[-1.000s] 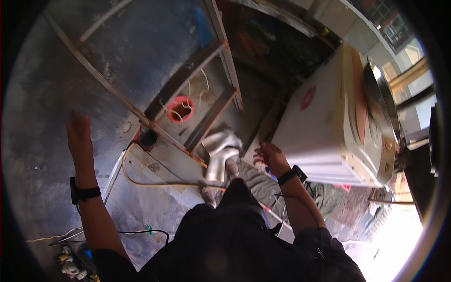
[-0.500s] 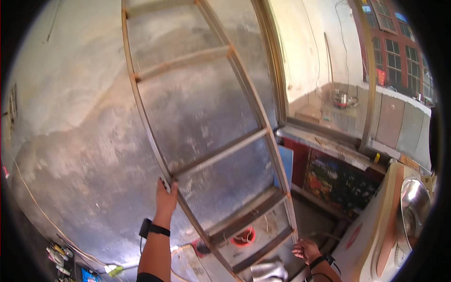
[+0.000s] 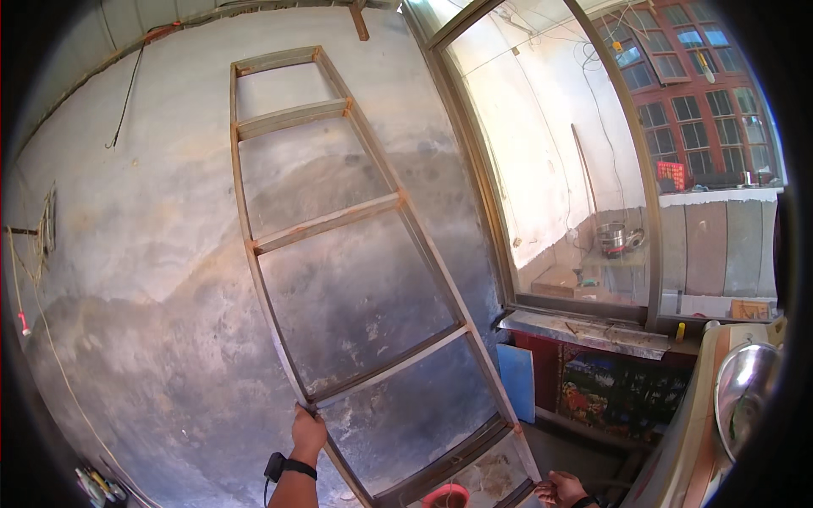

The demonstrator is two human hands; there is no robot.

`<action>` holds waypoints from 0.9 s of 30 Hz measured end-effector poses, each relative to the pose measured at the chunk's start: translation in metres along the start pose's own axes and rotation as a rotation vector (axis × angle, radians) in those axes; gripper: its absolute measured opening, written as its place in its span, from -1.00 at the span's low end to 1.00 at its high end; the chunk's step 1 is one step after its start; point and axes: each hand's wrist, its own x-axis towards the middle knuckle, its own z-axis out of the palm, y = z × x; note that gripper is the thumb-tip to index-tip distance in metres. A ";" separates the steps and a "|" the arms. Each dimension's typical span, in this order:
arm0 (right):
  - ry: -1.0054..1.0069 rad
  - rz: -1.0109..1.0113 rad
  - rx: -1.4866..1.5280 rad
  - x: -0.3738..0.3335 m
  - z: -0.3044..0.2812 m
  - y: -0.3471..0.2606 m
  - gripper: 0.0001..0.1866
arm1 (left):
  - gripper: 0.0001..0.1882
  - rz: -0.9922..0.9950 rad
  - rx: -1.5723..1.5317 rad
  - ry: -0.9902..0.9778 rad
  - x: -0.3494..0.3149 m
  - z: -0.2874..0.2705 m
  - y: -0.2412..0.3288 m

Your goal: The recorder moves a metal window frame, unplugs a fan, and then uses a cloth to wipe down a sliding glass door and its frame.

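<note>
A rusty metal ladder [image 3: 329, 227] leans at a slant in front of the stained wall, with its narrow top end in view. My left hand [image 3: 309, 433] is closed around its left rail, just below where a rung joins it. A dark band with a small box and a cable is on my left wrist. Low on the right, my right hand [image 3: 561, 489] has its fingers curled at the foot of the right rail, partly cut off by the picture's edge. Behind the lowest visible rungs is a red bowl-like container [image 3: 446, 497].
To the right is a large framed window [image 3: 584, 220] with a ledge [image 3: 593, 333] below it. A blue panel [image 3: 517, 383] stands beside the ladder. A metal basin [image 3: 747, 402] sits on a cream appliance [image 3: 690, 423]. Cords [image 3: 41, 237] hang on the left wall.
My view has tilted upward, so the ladder's top now shows and everything sits lower in the picture. My left hand keeps its hold; my right hand has come closer to the right rail.
</note>
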 end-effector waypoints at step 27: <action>-0.176 -0.057 -0.049 0.019 0.072 0.050 -0.61 | -0.35 0.051 0.010 -0.122 -0.003 -0.018 -0.002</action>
